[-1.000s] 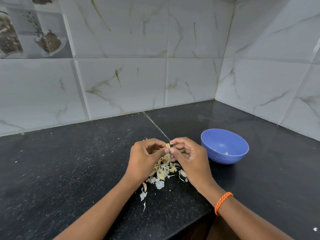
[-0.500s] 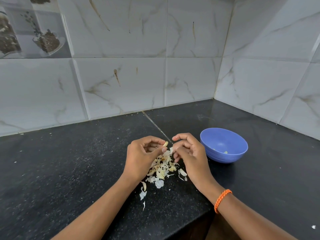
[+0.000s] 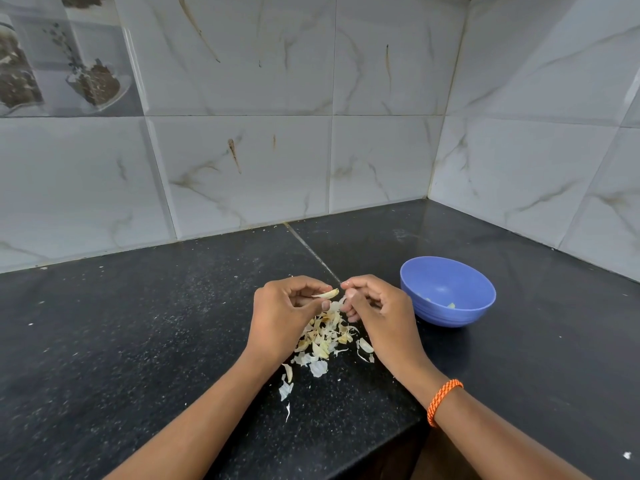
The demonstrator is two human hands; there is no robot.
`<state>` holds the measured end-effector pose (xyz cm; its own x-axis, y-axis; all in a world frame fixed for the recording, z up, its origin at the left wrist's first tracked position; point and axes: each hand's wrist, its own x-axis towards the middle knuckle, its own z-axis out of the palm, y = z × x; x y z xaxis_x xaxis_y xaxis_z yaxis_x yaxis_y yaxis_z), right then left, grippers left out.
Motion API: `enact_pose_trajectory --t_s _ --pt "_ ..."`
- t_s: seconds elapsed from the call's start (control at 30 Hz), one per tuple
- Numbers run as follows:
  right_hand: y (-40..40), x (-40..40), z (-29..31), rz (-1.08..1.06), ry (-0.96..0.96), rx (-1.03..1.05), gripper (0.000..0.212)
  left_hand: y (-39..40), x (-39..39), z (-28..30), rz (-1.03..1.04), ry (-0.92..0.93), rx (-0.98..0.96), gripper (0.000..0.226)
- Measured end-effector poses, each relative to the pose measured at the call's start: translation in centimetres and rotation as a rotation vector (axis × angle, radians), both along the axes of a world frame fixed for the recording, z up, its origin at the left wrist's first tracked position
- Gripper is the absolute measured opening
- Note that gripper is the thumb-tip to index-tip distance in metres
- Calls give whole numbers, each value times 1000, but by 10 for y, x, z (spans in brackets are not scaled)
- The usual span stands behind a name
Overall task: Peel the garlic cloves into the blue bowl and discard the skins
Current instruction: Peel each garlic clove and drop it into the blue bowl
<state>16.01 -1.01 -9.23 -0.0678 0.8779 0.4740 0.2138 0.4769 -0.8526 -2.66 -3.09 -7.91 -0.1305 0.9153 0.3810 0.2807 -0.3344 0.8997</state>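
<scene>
The left hand (image 3: pixel 284 313) pinches a clove (image 3: pixel 326 294) that lies sideways, its tip pointing right at the right hand (image 3: pixel 375 308), whose curled fingers nip a bit of skin, above the skins (image 3: pixel 323 341) on the counter (image 3: pixel 138 341), near the bowl (image 3: pixel 448 292).
</scene>
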Motion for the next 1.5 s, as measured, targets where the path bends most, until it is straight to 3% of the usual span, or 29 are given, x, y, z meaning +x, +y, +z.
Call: enact_pose_trajectory --t_s 0.1,0.3,0.43,0.73,0.9,1.1,1.3,1.5 --pt "2 0 -1 -36 -76 45 23 0 0 0 -9 -13 14 24" --pt "3 1 -1 32 -51 1 37 2 -1 -5 -10 -14 26 23" --pt "0 -2 1 138 13 -23 31 2 0 -3 -29 15 34 16" --pt "7 4 -2 -82 -173 78 26 5 -2 -5 67 192 64 26" --pt "12 10 4 -151 -419 130 18 8 -10 -5 209 328 115 27" --pt "17 10 20 -53 -652 129 17 17 -23 -5 229 332 58 9" --pt "19 -10 27 -11 -920 73 10 26 -27 -22 153 499 31 41" --pt "17 -14 24 -13 -965 65 9 19 -22 -15 99 593 -9 12"
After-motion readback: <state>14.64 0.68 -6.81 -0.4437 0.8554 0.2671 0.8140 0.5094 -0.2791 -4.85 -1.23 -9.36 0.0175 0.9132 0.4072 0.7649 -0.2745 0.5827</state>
